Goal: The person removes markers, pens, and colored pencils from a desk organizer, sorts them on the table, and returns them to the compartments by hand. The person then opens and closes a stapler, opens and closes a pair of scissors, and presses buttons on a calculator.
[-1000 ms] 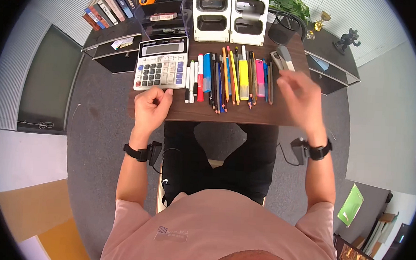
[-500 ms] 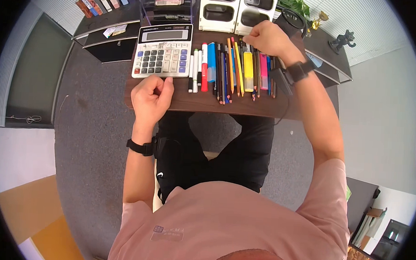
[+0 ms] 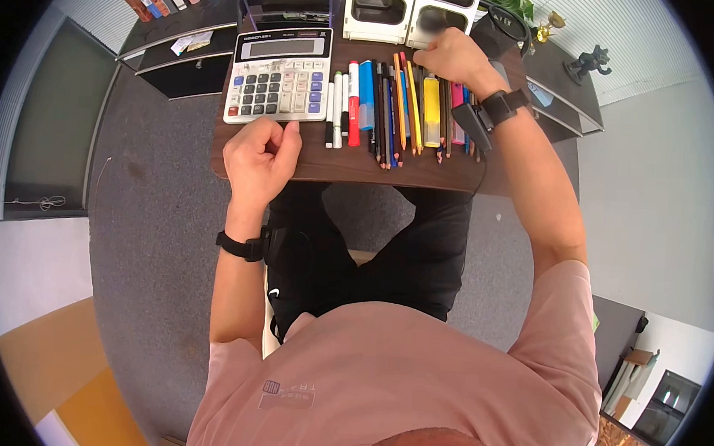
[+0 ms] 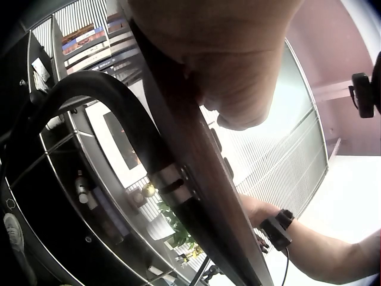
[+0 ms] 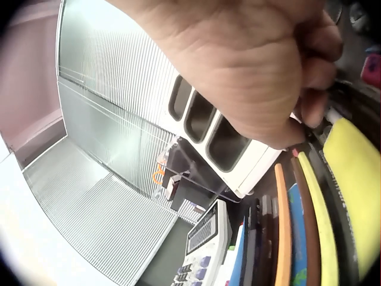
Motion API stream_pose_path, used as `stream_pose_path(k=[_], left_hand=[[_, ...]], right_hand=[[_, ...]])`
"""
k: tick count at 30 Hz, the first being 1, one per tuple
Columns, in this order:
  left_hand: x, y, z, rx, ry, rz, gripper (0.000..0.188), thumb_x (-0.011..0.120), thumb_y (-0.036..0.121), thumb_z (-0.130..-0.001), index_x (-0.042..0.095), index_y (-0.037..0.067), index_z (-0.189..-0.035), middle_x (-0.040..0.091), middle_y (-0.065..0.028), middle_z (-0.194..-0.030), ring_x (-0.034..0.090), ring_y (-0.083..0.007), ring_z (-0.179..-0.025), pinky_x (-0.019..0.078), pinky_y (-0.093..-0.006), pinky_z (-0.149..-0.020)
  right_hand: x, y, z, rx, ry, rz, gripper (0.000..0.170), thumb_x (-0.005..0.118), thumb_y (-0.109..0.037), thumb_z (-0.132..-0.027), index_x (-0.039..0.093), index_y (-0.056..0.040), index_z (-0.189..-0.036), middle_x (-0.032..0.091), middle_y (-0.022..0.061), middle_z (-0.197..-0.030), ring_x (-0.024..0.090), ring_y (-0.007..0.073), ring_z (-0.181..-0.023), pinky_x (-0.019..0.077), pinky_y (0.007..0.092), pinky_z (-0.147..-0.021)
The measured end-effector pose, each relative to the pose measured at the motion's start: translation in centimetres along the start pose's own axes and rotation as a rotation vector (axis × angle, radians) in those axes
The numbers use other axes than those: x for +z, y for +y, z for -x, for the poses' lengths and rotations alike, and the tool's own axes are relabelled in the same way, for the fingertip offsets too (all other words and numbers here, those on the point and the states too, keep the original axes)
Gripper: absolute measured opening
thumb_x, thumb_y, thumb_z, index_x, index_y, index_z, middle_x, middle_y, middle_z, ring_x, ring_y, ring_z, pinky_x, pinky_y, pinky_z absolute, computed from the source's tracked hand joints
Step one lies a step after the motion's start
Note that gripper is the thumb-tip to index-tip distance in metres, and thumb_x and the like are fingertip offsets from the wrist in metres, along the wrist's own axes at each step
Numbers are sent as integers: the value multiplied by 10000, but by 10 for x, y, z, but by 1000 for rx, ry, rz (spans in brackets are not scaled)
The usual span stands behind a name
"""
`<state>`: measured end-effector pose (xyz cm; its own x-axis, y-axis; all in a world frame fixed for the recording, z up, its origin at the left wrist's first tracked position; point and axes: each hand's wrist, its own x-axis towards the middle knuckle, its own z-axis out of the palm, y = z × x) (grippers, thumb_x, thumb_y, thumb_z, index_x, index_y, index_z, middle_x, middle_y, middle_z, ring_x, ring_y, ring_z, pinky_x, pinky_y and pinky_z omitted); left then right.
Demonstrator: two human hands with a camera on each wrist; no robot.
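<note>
My right hand (image 3: pixel 456 60) reaches to the far ends of a row of pens and pencils, palm down. In the right wrist view its fingers curl at the top of a black pen (image 5: pixel 339 220), which lies beside a yellow highlighter (image 5: pixel 356 185); the pinched end is mostly hidden by the hand. Loosely curled, my left hand (image 3: pixel 261 155) rests at the table's near edge, just below the white calculator (image 3: pixel 279 90), and holds nothing. Further along the row lie a red marker (image 3: pixel 354 114), a blue highlighter (image 3: pixel 367 94) and several coloured pencils.
Behind the row stand a white organizer (image 3: pixel 377 30) with dark compartments and a clear desk rack (image 3: pixel 288 1). A black mesh cup (image 3: pixel 500 29) sits at the back right, near a plant (image 3: pixel 510 0). The brown table (image 3: pixel 343 172) ends close to the person's lap.
My right hand has moved from the table's right side, by the stapler, left and away to the far ends of the pens. The left hand stays at the near edge.
</note>
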<state>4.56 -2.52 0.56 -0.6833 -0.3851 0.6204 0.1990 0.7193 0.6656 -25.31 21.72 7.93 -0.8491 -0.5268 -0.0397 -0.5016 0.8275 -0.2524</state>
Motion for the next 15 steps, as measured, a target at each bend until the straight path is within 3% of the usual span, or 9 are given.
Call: stream_pose_path(k=[2, 3, 5, 6, 10, 15], left_hand=[[1, 0, 0, -13, -5, 5, 379, 880, 108, -979, 594, 55, -736, 583, -77, -631, 551, -228, -542, 449, -380, -540], [2, -1, 0, -3, 3, 1, 378, 879, 107, -978, 595, 55, -735, 585, -78, -630, 551, -230, -540, 450, -382, -540], [2, 0, 3, 1, 5, 0, 377, 879, 106, -977, 596, 55, -733, 586, -80, -629, 551, -233, -539, 452, -383, -541], [2, 0, 1, 1, 2, -9, 377, 878, 105, -977, 596, 55, -732, 588, -81, -630, 553, -236, -540, 454, -384, -542], [1, 1, 0, 6, 2, -23, 380, 875, 105, -979, 595, 53, -728, 590, -84, -635, 561, -241, -545, 459, -387, -546], [2, 1, 0, -9, -1, -15, 381, 873, 110, -983, 594, 52, -731, 588, -88, -636, 560, -242, -544, 456, -388, -545]], right_hand=[[-8, 0, 6, -36, -26, -149, 374, 804, -356, -976, 852, 11, -925, 756, 124, -747, 664, 234, -663, 566, 397, -706], [-8, 3, 7, -33, -30, -148, 374, 804, -356, -976, 852, 11, -925, 756, 124, -747, 664, 234, -663, 566, 397, -706], [-6, 9, 10, -10, -26, -541, 336, 790, -317, -1006, 837, -18, -859, 709, 26, -717, 563, 114, -642, 477, 328, -626], [-9, 5, 17, 7, 4, -568, 329, 791, -305, -1036, 838, -52, -832, 681, -33, -714, 518, 60, -646, 411, 286, -606], [-5, 8, 18, 20, -15, -592, 366, 808, -335, -1045, 858, -16, -873, 709, -11, -732, 557, 81, -651, 464, 299, -634], [-7, 11, 18, -90, 50, -246, 376, 826, -355, -1049, 886, 8, -972, 781, 72, -777, 686, 151, -707, 569, 365, -701]])
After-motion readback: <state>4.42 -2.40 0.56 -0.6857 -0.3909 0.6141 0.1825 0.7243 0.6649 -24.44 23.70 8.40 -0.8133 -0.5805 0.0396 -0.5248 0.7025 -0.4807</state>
